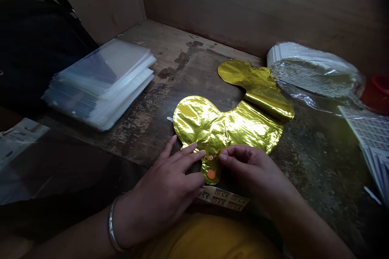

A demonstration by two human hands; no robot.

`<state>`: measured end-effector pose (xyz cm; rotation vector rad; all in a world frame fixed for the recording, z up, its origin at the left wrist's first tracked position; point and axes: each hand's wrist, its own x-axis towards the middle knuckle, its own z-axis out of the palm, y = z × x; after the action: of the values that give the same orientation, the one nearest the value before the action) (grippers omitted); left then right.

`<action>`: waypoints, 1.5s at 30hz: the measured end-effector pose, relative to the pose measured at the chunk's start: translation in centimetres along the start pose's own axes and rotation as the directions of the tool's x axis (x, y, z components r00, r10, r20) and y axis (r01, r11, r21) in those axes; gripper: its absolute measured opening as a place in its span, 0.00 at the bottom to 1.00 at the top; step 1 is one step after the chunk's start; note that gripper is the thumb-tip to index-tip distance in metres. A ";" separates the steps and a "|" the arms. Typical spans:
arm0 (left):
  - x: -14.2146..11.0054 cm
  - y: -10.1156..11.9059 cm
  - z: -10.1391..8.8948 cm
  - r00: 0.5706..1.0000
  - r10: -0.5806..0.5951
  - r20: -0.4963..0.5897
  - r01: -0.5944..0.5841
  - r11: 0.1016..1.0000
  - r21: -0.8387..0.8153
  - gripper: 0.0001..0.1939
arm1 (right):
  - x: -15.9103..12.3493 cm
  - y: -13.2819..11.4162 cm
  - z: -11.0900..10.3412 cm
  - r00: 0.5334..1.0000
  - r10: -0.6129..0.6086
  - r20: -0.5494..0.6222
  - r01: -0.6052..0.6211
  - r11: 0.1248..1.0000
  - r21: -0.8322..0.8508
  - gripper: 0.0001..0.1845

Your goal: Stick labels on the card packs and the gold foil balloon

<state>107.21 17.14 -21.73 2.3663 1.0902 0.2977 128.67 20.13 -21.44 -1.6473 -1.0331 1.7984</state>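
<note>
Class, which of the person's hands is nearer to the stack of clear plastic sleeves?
The left hand is nearer, below and right of the stack of clear plastic sleeves. The right hand is farther, at the gold foil balloon's neck, further right.

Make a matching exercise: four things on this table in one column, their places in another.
Things: 1 gold foil balloon; 2 stack of clear plastic sleeves; 3 white printed label strip; 4 silver metal bangle.
Places: A around the left wrist; B piled on the left of the worn wooden table; C just below the balloon's neck; D neck between left hand and right hand.
Pairs: 1D, 2B, 3C, 4A.
</note>
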 end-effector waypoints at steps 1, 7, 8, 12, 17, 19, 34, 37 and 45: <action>0.0 -0.1 0.1 1.000 0.001 -0.002 -0.001 1.000 -0.007 0.09 | 0.0 0.0 0.1 1.000 0.002 -0.002 -0.002 1.000 -0.007 0.17; -0.1 -0.6 1.1 0.997 0.034 -0.070 -0.034 0.999 -0.003 0.08 | 0.0 -0.1 0.4 1.000 0.003 -0.023 -0.003 1.000 -0.018 0.17; -0.1 -0.6 1.1 0.996 0.041 -0.082 -0.041 0.999 -0.001 0.09 | 0.0 -0.1 0.4 1.000 0.004 -0.027 -0.005 1.000 -0.017 0.17; -0.2 -0.7 1.1 0.996 0.042 -0.080 -0.041 0.999 0.007 0.10 | -0.2 0.0 0.5 0.999 0.015 -0.034 -0.016 1.000 -0.007 0.17; -0.1 -0.6 0.7 0.998 0.036 -0.055 -0.036 0.999 0.005 0.09 | -0.2 0.0 0.8 0.999 0.013 -0.033 -0.014 1.000 -0.009 0.18; 0.0 -0.5 0.5 0.999 0.028 -0.029 -0.028 1.000 0.002 0.10 | -0.1 -0.1 1.0 0.999 0.010 -0.042 -0.011 1.000 -0.026 0.18; -0.1 -0.9 1.6 0.993 0.061 -0.098 -0.059 0.998 0.023 0.10 | -0.1 0.4 1.5 0.987 -0.064 -0.145 0.033 0.977 -0.211 0.18; -0.1 -0.7 1.1 0.996 0.050 -0.080 -0.049 0.999 0.016 0.09 | 0.0 0.5 1.6 0.983 -0.084 -0.161 0.040 0.965 -0.261 0.17; -0.2 -0.4 0.3 0.999 0.028 -0.026 -0.028 1.000 0.008 0.10 | -0.2 0.6 1.9 0.971 -0.128 -0.200 0.064 0.952 -0.299 0.15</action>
<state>106.92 17.11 -22.22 2.3925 1.0724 0.3355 126.94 19.27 -21.84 -1.8807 -1.2992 1.4159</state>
